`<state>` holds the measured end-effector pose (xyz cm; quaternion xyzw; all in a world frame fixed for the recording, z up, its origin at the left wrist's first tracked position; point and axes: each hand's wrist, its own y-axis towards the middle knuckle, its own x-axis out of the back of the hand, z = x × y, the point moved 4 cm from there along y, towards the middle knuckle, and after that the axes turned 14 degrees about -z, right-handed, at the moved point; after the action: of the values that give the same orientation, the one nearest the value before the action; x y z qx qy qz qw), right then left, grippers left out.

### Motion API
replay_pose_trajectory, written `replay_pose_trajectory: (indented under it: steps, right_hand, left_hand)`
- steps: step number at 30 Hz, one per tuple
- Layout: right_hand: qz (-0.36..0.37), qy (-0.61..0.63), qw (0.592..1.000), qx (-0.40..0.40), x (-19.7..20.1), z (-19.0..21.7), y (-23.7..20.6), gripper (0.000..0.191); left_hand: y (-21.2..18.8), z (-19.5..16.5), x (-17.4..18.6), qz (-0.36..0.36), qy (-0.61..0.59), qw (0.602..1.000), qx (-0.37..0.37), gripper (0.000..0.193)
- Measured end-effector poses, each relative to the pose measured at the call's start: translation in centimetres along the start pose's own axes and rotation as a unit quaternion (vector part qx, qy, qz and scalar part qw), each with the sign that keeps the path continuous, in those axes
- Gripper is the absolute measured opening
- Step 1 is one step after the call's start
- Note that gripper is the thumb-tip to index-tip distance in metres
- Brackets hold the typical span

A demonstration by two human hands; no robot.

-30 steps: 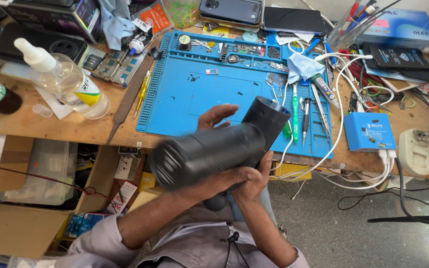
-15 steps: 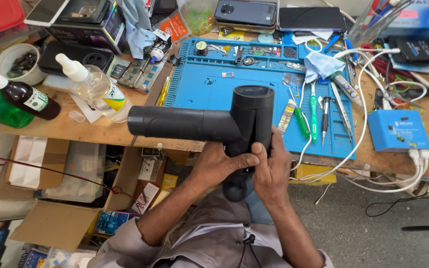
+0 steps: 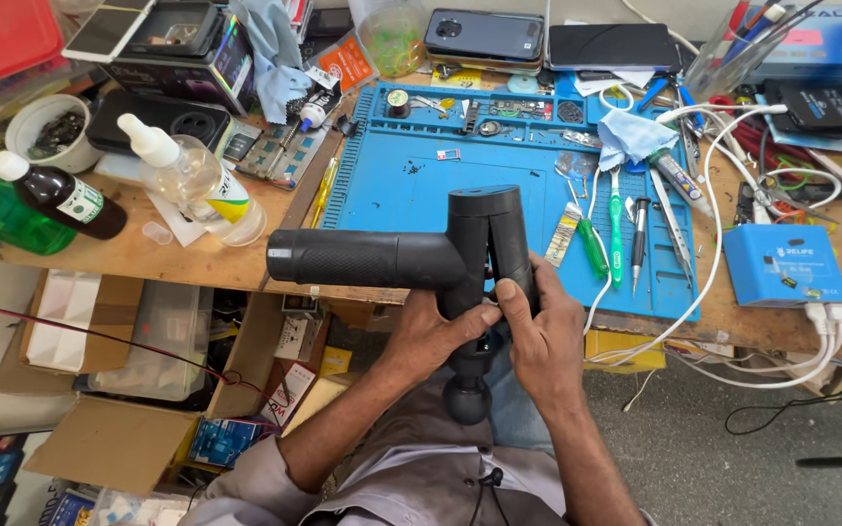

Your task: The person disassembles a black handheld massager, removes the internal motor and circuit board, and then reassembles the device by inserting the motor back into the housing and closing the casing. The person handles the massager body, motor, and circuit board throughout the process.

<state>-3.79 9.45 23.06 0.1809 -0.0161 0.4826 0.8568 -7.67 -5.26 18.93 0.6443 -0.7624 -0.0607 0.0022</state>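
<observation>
A black massage gun (image 3: 411,258) is held over my lap, in front of the wooden workbench (image 3: 187,263). Its textured handle points left and its round ball head (image 3: 467,397) points down toward me. My left hand (image 3: 428,331) grips the gun's body from below and the left side. My right hand (image 3: 541,336) wraps the body from the right, thumb pressed on its front. Behind the gun a blue repair mat (image 3: 411,185) lies on the bench.
Screwdrivers and tweezers (image 3: 616,229) lie on the mat's right part. Bottles (image 3: 187,180) stand at the left, phones (image 3: 484,34) at the back, and a blue box with white cables (image 3: 784,265) at the right. Cardboard boxes (image 3: 119,438) sit under the bench.
The massage gun has turned from tilted across my lap to handle level and head down. Both hands have shifted onto its body, and the view has moved slightly closer.
</observation>
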Motion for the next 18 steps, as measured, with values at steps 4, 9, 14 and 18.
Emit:
replay_pose_trajectory:
  steps: [4,9,14,18]
  right_hand:
    - [0.000,-0.036,0.999,0.010,0.5,0.7,0.0,0.051]
    - [0.018,-0.084,0.996,0.019,0.6,1.7,0.8,0.052]
    - [0.059,-0.121,0.991,-0.001,0.5,2.1,0.6,0.059]
    - [0.115,0.041,0.985,0.125,2.1,3.3,-0.4,0.067]
  left_hand:
    - [-0.3,1.1,-0.1,0.011,-0.017,1.000,0.018,0.066]
    - [-0.6,1.8,-0.3,-0.014,-0.058,0.997,0.044,0.063]
    - [-0.3,2.0,-1.1,-0.042,-0.207,0.969,0.126,0.063]
    - [0.2,1.5,-0.2,-0.024,-0.308,0.934,0.180,0.061]
